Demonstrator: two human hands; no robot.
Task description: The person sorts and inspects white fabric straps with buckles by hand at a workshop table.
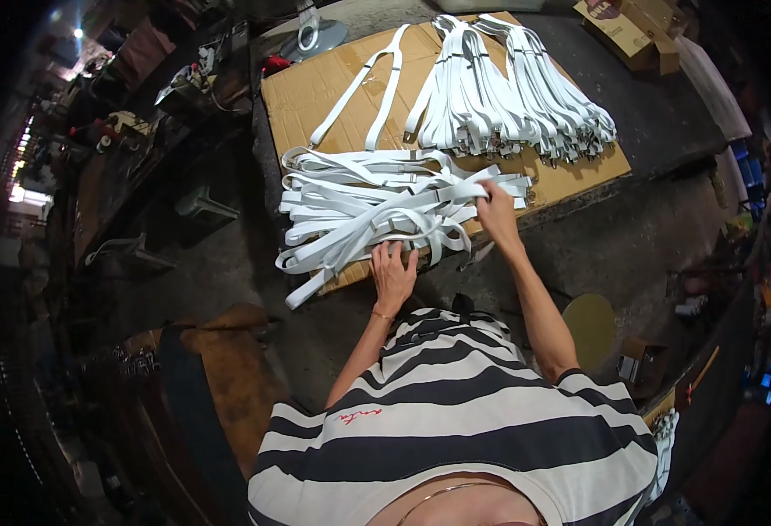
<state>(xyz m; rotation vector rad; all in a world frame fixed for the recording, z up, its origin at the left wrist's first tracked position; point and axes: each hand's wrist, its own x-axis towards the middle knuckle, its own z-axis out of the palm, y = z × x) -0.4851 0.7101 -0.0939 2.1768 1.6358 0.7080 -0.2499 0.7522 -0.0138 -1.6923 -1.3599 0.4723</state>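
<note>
A loose heap of white elastic suspenders lies across the near part of the cardboard sheet. My right hand is closed on a strap at the heap's right side, thumb and fingers pinching it. At the front edge of the heap, my left hand rests with its fingers apart, its fingertips touching the straps. Farther back, a single pair of suspenders is laid out in a Y shape. Beside it are two flat bundles, a left bundle and a right bundle, with metal clips at their near ends.
The cardboard covers part of a dark table. An opened carton stands at the back right, and a grey round base at the back left. A round stool is on the floor to my right; a plastic stool stands left.
</note>
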